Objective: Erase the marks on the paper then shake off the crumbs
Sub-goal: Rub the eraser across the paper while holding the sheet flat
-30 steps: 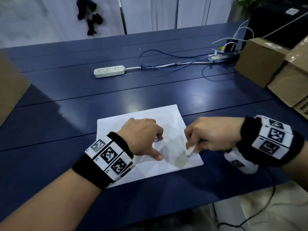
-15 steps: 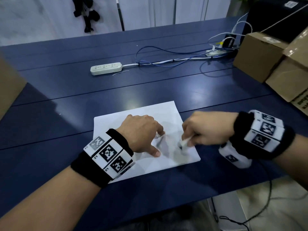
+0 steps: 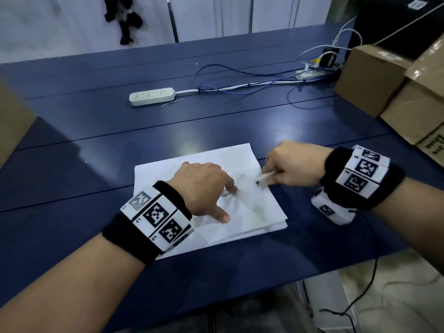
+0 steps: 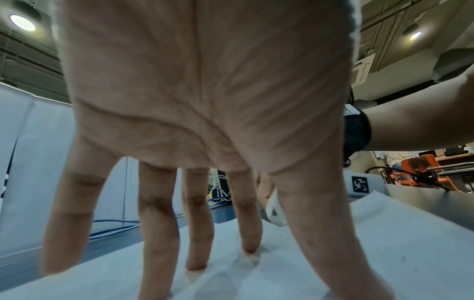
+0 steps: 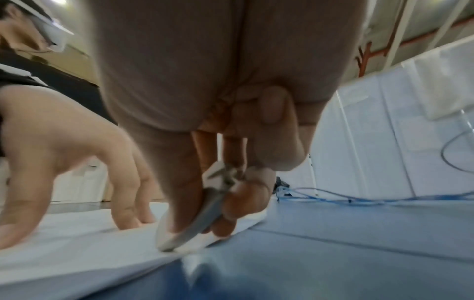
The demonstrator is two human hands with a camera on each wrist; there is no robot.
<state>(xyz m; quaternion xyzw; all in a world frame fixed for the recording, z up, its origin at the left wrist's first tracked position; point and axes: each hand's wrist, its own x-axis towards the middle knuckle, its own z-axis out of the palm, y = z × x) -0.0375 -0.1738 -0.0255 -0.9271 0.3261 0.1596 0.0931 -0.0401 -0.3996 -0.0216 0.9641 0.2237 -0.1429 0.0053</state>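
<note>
A white sheet of paper [image 3: 168, 174] lies on the dark blue table [image 3: 72, 164] in front of me. My left hand [image 3: 204, 186] presses it down with straight, spread fingers [image 4: 248, 233]; the fingertips touch the paper [image 4: 384, 253]. My right hand [image 3: 288, 167] pinches a white eraser [image 3: 264, 177] between thumb and fingers, with its tip on the paper near the right edge. In the right wrist view the eraser [image 5: 184, 233] touches the paper's edge [image 5: 77, 243]. Faint grey smudges show on the paper between the two hands.
A white power strip [image 3: 152, 96] with blue and white cables [image 3: 240, 85] lies further back. Cardboard boxes [image 3: 374, 78] stand at the right. The table's front edge is close below the paper. A cable hangs off my right wrist [image 3: 372, 272].
My right hand has carried the eraser up the paper, from near the lower right corner toward the upper right edge. The left hand stays pressing the sheet.
</note>
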